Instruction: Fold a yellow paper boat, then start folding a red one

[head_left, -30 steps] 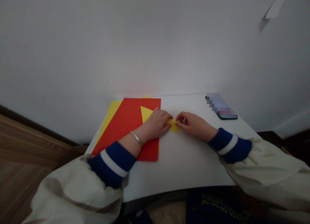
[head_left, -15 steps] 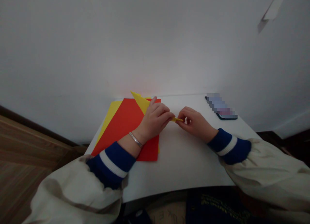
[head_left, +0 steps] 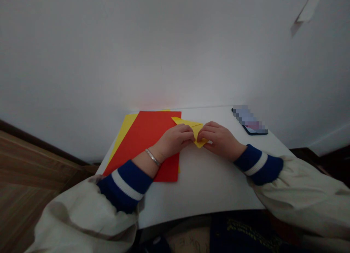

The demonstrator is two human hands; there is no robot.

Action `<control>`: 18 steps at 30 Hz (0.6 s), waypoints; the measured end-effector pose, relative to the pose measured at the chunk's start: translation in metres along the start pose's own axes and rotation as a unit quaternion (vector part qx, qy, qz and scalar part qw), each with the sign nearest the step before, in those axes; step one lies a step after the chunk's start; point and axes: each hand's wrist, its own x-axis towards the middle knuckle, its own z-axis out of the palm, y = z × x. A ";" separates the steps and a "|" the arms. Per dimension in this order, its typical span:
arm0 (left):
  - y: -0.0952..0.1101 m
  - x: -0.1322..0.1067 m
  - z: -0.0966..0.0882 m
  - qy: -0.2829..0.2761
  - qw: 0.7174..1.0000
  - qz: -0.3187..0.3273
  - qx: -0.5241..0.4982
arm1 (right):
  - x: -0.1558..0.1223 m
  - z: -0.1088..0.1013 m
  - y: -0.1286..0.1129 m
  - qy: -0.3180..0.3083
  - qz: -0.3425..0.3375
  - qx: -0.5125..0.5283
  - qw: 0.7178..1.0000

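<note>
A folded piece of yellow paper is held between my two hands, over the middle of the white table. Its pointed end reaches to the upper left, over the edge of the red paper. My left hand, with a silver bracelet at the wrist, pinches the lower left part of the fold. On the other side, my right hand grips the right part between thumb and fingers. The fingertips hide some of the paper's lower edges.
Red paper lies on the left of the white table, over yellow sheets. A phone with a blurred screen rests at the back right. The wall rises behind the table. Wooden furniture stands at the left.
The folded yellow paper has turned from edge-on to show a broad face, and its point has swung right and down. My fingers have shifted their hold on it.
</note>
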 end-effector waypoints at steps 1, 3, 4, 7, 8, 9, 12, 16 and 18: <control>-0.001 -0.001 0.001 -0.020 1.000 -0.005 -0.016 | 0.000 -0.001 0.000 -0.013 -0.013 0.002 1.000; -0.002 -0.001 0.004 -0.058 0.997 -0.017 -0.043 | 0.001 -0.002 0.000 -0.037 -0.032 0.000 0.999; -0.003 -0.001 0.005 -0.073 0.996 -0.024 -0.052 | 0.001 -0.002 0.000 -0.049 -0.037 -0.004 0.998; -0.003 -0.002 0.006 -0.103 0.992 -0.038 -0.062 | 0.000 0.000 0.000 -0.078 -0.045 -0.015 0.996; -0.003 -0.003 0.005 -0.112 0.991 -0.045 -0.057 | -0.001 0.000 0.000 -0.083 -0.046 -0.016 0.995; -0.003 -0.003 0.005 -0.125 0.990 -0.052 -0.048 | -0.001 0.001 0.000 -0.085 -0.047 -0.017 0.995; -0.001 -0.004 0.004 -0.188 0.979 -0.073 0.001 | -0.002 0.002 -0.001 -0.089 -0.050 -0.013 0.995; 0.001 -0.005 0.003 -0.231 0.966 -0.083 0.079 | -0.002 0.000 -0.003 -0.105 -0.047 0.000 0.993; 0.002 -0.005 0.003 -0.224 0.966 -0.091 0.095 | -0.001 0.000 -0.004 -0.111 -0.047 0.006 0.993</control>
